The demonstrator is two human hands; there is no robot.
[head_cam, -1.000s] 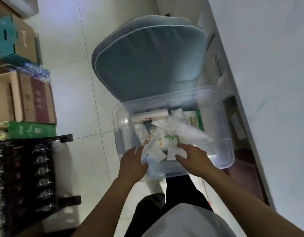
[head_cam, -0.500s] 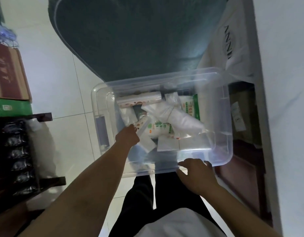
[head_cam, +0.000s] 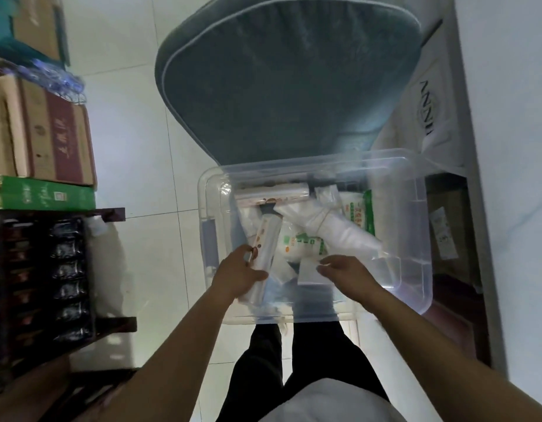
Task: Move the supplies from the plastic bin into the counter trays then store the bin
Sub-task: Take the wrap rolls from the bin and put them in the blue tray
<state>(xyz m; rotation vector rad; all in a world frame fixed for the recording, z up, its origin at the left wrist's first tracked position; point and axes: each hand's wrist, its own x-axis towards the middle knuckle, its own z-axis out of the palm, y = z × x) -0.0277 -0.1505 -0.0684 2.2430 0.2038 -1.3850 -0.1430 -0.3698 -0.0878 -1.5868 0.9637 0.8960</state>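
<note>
Plastic bin holds the supplies; left hand grips a roll at its near-left, long axis running away, right hand loosely spread, empty, mid-bin

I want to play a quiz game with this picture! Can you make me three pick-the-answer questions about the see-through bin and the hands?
1. Where is the long roll held by the left hand?
A. Inside the clear bin
B. On the floor
C. On the cardboard boxes

2. What colour is the big cushion behind the bin?
A. Red
B. Grey-blue
C. Yellow

3. What is the right hand doing?
A. Gripping a bottle
B. Reaching open over the packets
C. Resting on the cushion

Answers: 1 A, the roll sits within the bin's walls. 2 B, its fabric is grey-blue. 3 B, its fingers are spread and hold nothing.
</note>
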